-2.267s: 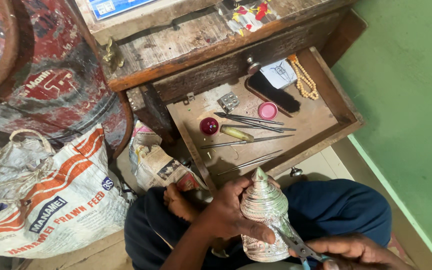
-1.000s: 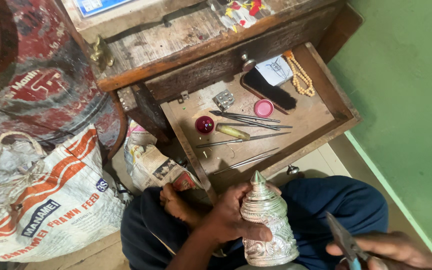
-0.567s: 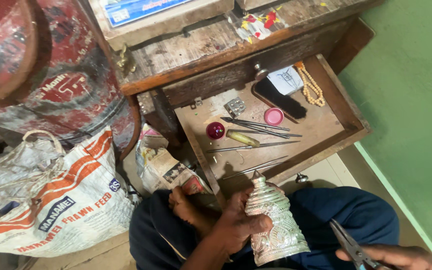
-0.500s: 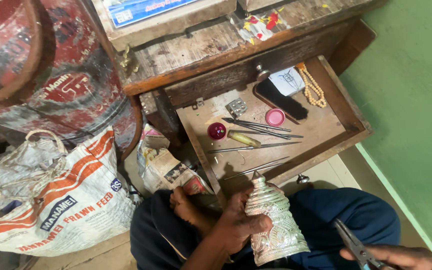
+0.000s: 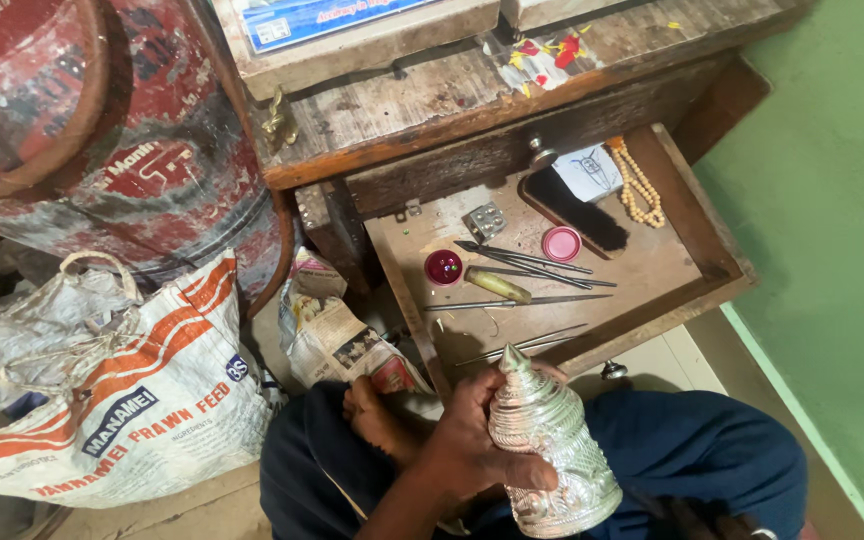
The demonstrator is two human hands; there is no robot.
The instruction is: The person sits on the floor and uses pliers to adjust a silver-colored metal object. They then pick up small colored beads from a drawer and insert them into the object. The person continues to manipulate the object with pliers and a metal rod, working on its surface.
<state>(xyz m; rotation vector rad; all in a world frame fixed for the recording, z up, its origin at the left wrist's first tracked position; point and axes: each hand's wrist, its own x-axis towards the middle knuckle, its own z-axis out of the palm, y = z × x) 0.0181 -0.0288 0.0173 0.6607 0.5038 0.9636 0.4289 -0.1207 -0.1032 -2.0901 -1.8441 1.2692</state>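
my left hand (image 5: 472, 445) is wrapped around the embossed silver crown (image 5: 549, 440), fingers curled and pressed against its near-left flank, thumb side up toward the pointed finial. the crown sits over my lap, just above my blue trousers (image 5: 692, 460), and its long axis runs from the finial at the far left down to the wide open rim at the near right, tilted a little rather than straight upright. so the tip points away toward the open wooden drawer (image 5: 692, 250) and the broad base faces back toward me.

my right hand is out of view, so i cannot tell whether its fingers are spread or closed on anything. the left is the only hand on the piece, and the free right flank of the crown is the side turned toward where the right hand would come in.

the finial nearly meets the drawer's near edge. inside the drawer lie thin metal tools (image 5: 522, 262), a yellow-handled tool (image 5: 497, 286), a pink round lid (image 5: 561, 243), a small dark red pot (image 5: 443, 267), a black brush block (image 5: 574, 208) and a string of pale beads (image 5: 637, 185). to the left are a printed feed sack (image 5: 122, 410), folded newspaper (image 5: 337, 340) and a red gas cylinder (image 5: 102, 130).
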